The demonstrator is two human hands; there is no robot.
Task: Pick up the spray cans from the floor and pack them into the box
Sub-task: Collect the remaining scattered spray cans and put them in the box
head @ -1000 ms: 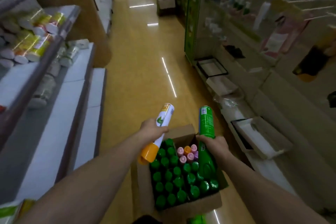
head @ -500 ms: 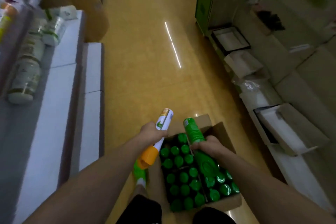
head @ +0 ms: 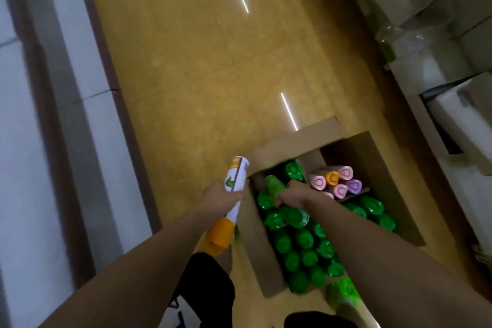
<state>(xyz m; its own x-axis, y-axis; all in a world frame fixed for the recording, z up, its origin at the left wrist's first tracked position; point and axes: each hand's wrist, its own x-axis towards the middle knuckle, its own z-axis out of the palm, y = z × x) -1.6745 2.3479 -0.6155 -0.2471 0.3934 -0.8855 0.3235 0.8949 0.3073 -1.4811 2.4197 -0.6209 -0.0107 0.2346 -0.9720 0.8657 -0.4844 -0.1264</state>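
An open cardboard box [head: 378, 168] stands on the floor, packed with several green-capped spray cans [head: 303, 239] and a cluster of pink, purple and orange-capped cans [head: 338, 184] at its far side. My left hand [head: 221, 197] grips a white spray can with an orange cap [head: 234, 189], held tilted, cap toward me, just left of the box. My right hand [head: 290, 194] grips a green spray can [head: 287, 208] low over the box's near-left cans, cap toward me. Another green can [head: 346, 293] lies on the floor by the box's near corner.
Yellow tiled floor [head: 199, 74] runs ahead down the aisle. White shelf bases [head: 80, 88] line the left side. White cartons and plastic wrap [head: 426, 61] crowd the right side beside the box. My knees [head: 202, 290] show at the bottom.
My view has tilted down toward the box. My right hand has lowered the green can to the packed cans. The left hand still holds the white can beside the box.
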